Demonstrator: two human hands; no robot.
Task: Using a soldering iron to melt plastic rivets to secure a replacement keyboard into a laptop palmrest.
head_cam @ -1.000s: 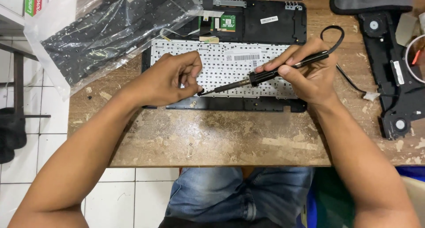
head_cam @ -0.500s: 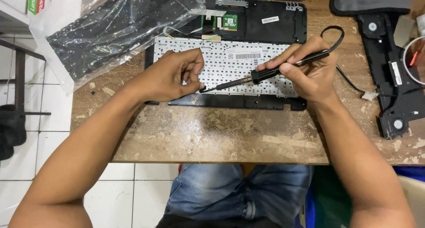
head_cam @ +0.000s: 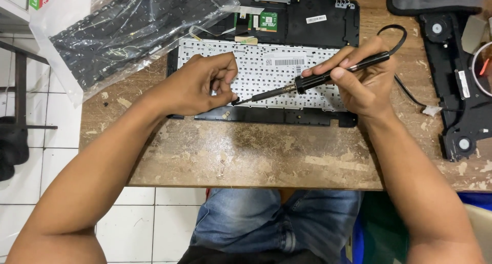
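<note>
Both hands busy: our right hand (head_cam: 366,84) grips the soldering iron (head_cam: 318,79), tip at the keyboard back (head_cam: 277,74)'s lower edge, left hand (head_cam: 202,84) pinching there; most of that edge looks untouched.

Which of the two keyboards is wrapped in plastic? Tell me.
The black keyboard at the far left of the wooden table, lying inside a clear bag. The other, the white-backed keyboard under the left hand and right hand, is bare.

Left hand (head_cam: 197,84) lies knuckles up, fingers curled under into a loose fist, thumb tucked against them. Right hand (head_cam: 366,84) pinches in a pen-like grip, thumb and forefinger pressed together, wrist bent slightly inward. Both bare forearms reach in from the lower corners, angled toward each other, hands well apart.
</note>
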